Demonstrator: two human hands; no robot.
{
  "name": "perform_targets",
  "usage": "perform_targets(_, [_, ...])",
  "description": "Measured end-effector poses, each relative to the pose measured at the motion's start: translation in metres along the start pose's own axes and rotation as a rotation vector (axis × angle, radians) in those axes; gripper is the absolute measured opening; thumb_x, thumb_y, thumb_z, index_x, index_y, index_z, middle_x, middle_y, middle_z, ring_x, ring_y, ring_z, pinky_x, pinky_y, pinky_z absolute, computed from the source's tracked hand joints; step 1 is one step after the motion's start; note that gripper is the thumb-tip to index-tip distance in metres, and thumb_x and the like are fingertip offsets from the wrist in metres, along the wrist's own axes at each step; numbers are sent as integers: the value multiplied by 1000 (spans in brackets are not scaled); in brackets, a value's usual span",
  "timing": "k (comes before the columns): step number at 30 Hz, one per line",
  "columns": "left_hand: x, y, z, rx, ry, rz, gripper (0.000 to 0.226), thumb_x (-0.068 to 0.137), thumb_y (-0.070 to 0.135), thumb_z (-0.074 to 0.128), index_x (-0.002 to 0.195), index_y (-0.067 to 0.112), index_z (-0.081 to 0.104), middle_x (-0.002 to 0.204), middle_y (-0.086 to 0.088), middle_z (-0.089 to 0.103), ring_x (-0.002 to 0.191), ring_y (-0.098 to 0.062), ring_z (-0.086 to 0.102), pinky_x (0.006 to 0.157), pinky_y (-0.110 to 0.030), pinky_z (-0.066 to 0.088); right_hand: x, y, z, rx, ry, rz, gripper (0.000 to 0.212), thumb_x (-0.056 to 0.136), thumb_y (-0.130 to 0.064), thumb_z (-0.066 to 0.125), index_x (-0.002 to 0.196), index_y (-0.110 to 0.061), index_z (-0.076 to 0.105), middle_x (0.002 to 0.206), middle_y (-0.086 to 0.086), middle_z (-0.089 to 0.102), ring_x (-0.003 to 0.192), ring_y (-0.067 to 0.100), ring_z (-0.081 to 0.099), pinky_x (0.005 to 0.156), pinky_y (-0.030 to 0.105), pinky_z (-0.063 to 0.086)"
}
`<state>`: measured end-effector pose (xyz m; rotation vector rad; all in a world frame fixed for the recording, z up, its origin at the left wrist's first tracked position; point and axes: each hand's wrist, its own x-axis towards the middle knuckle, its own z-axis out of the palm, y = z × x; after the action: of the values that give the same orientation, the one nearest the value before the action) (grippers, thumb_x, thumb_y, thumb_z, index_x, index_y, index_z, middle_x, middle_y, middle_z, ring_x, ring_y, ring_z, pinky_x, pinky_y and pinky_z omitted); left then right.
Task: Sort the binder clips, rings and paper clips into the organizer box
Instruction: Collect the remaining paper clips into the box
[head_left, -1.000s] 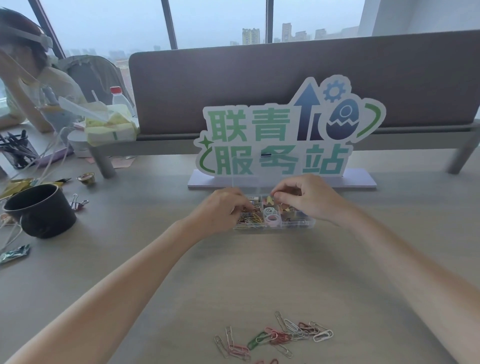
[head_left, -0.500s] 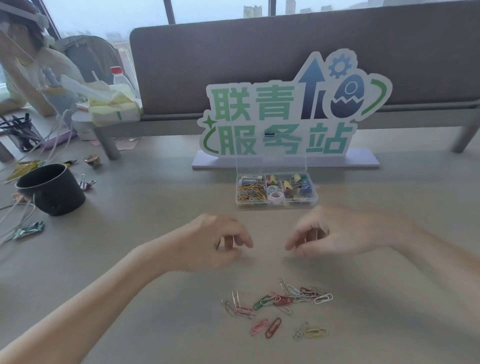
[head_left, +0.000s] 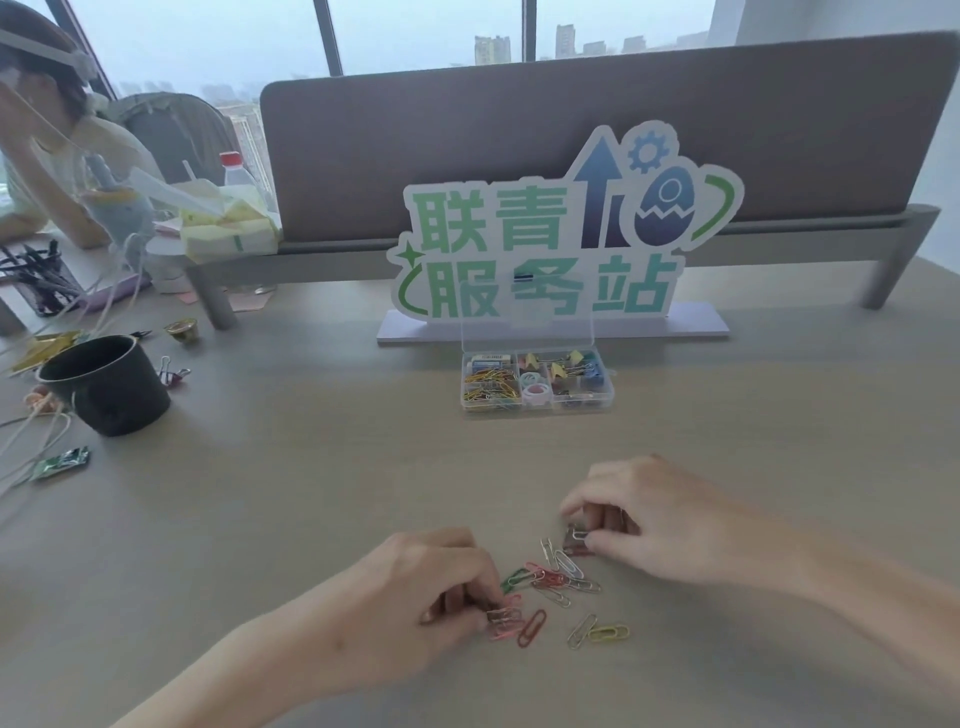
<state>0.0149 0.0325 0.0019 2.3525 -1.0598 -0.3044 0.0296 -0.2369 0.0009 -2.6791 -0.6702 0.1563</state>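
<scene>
A clear organizer box (head_left: 537, 410) stands open on the desk in front of the sign, with paper clips in its left cells, rings in the middle and binder clips on the right. Several coloured paper clips (head_left: 558, 579) lie loose on the near desk. My left hand (head_left: 415, 587) rests at the pile's left edge, fingertips pinched on paper clips there. My right hand (head_left: 649, 519) is at the pile's right edge, thumb and fingers closed on a paper clip.
A black cup (head_left: 106, 384) stands at the left with a loose binder clip (head_left: 174, 370) beside it and cables around. A green-lettered sign (head_left: 545, 249) and a grey divider (head_left: 571, 140) stand behind the box. Another person sits at far left.
Both hands left the organizer box and came back toward me, dropping onto the loose paper clips and pinching them. The camera tilted down.
</scene>
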Motion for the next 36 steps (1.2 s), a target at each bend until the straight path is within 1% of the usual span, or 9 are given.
perform_targets(4, [-2, 7, 10, 43, 82, -82, 42, 77, 60, 65, 110, 35, 55, 90, 18, 51, 77, -1, 54, 70, -10, 44, 0, -16, -2, 33, -154, -52, 46, 82, -55, 63, 123, -35, 57, 100, -19, 46, 86, -1, 52, 79, 22, 46])
perform_targets(7, [-2, 9, 18, 134, 44, -144, 69, 66, 76, 61, 125, 45, 41, 99, 22, 41, 85, 8, 46, 81, -12, 42, -10, -23, -4, 35, -229, -85, 73, 65, -68, 74, 128, -38, 52, 104, -23, 40, 92, -3, 47, 82, 21, 45])
perform_targets(13, [1, 14, 26, 96, 145, -117, 51, 75, 69, 59, 118, 43, 49, 103, 20, 38, 91, 10, 41, 80, -5, 34, -20, -23, 4, 103, -167, -89, 63, 66, -67, 73, 122, -49, 53, 105, -23, 40, 90, -2, 47, 77, 19, 43])
perform_targets(16, [4, 12, 29, 106, 188, -84, 40, 79, 63, 58, 110, 37, 54, 99, 19, 40, 91, 10, 40, 79, -4, 33, -20, -21, 11, 89, -71, -78, 65, 65, -70, 72, 121, -44, 54, 110, -26, 35, 92, -7, 47, 76, 15, 40])
perform_targets(20, [10, 9, 30, 114, 208, -46, 28, 83, 54, 55, 101, 33, 58, 95, 15, 44, 82, 12, 38, 75, -4, 32, -13, -16, 13, 56, 7, -97, 76, 67, -72, 67, 134, -41, 48, 122, -32, 31, 111, -10, 38, 90, 12, 36])
perform_targets(22, [11, 8, 29, 117, 202, -38, 22, 85, 49, 57, 100, 33, 60, 95, 16, 46, 82, 13, 39, 75, -3, 32, -9, -14, 12, 40, -7, -142, 69, 73, -70, 64, 134, -39, 51, 122, -31, 38, 112, -8, 37, 96, 17, 36])
perform_targets(26, [9, 8, 26, 136, 194, -15, 10, 88, 37, 62, 97, 34, 62, 95, 15, 52, 87, 4, 47, 77, -7, 36, -13, -14, 11, -3, -17, -209, 44, 84, -61, 59, 122, -38, 61, 112, -24, 48, 103, -4, 43, 90, 15, 37])
perform_targets(31, [8, 7, 23, 162, 185, 0, 8, 89, 36, 60, 97, 34, 62, 95, 14, 55, 86, 2, 49, 74, -10, 38, -22, -18, 14, -78, -20, -239, 39, 92, -60, 49, 121, -36, 60, 107, -19, 48, 97, 0, 47, 82, 18, 44])
perform_targets(36, [1, 7, 13, 196, 84, 42, 29, 89, 43, 54, 117, 37, 55, 108, 18, 49, 101, 3, 46, 88, -12, 37, -26, -15, 4, -94, -138, -232, 41, 92, -51, 55, 131, -38, 52, 116, -21, 41, 93, -8, 33, 83, 13, 33])
